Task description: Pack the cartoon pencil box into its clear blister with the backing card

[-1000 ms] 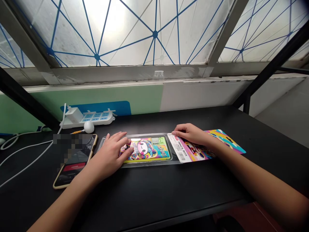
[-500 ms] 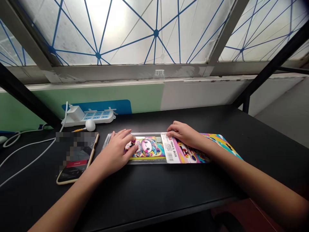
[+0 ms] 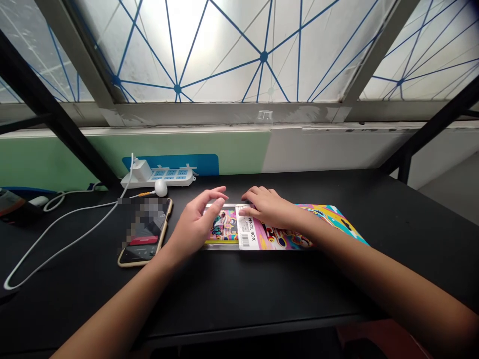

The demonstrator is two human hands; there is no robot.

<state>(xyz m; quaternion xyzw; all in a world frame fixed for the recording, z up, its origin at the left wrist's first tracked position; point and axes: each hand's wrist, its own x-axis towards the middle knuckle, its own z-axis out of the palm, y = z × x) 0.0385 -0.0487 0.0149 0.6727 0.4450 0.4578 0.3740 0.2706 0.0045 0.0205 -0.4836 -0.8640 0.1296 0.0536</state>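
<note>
A printed card sleeve (image 3: 267,237) marked PENCIL BOX lies flat on the desk, its barcode panel at the left end. From that end projects a colourful cartoon pencil box (image 3: 226,227) in a clear plastic tray (image 3: 220,247). My right hand (image 3: 271,207) grips the sleeve near its left end, thumb on top and fingers over the far edge. Above the tray's left end is my left hand (image 3: 196,219), its fingers stretched forward and the thumb apart from them. It hides the tray's left end, and I see nothing held in it.
A phone (image 3: 162,234) in a light case lies to the left, partly blurred out. Behind it stand a power strip (image 3: 164,177) with a white charger (image 3: 140,170) and a round white plug (image 3: 160,188). A white cable (image 3: 71,259) loops across the desk (image 3: 239,289).
The sleeve has slid left with my right hand, covering more of the pencil box. My left hand has lifted from the box. The view has shifted, moving the surroundings right in the picture.
</note>
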